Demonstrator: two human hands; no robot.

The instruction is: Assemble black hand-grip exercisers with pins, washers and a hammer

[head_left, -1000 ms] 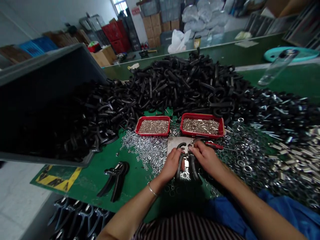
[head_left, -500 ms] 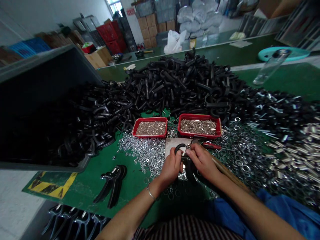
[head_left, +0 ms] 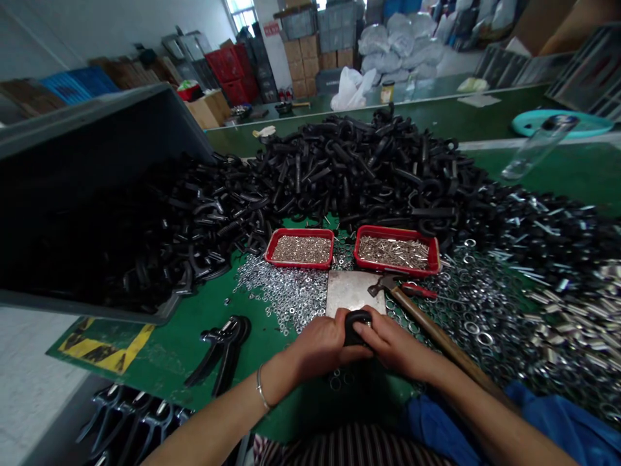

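Both my hands are closed around a black curved handle part [head_left: 358,318], just in front of a flat metal plate [head_left: 354,292]. My left hand [head_left: 320,343] grips it from the left, and my right hand [head_left: 395,346] presses on its right side, where a bit of shiny metal shows by the thumb. Fingers hide the lower portion of the part. Beside my right hand lies a hammer [head_left: 427,323], its head resting on the plate's corner. A red-handled tool [head_left: 418,291] is just behind the hammer.
Two red trays [head_left: 299,265] [head_left: 398,270] hold small metal pieces. Black handles [head_left: 339,162] form a big heap behind, spilling from a grey crate [head_left: 167,317]. Washers [head_left: 291,298], rings [head_left: 470,310] and metal sleeves [head_left: 577,317] spread around. A joined black two-handled piece [head_left: 226,349] lies left.
My hands have drawn closer together and lower, towards me, and the black part is turned between them. The plate and hammer head are now uncovered. The whole view has shifted slightly.
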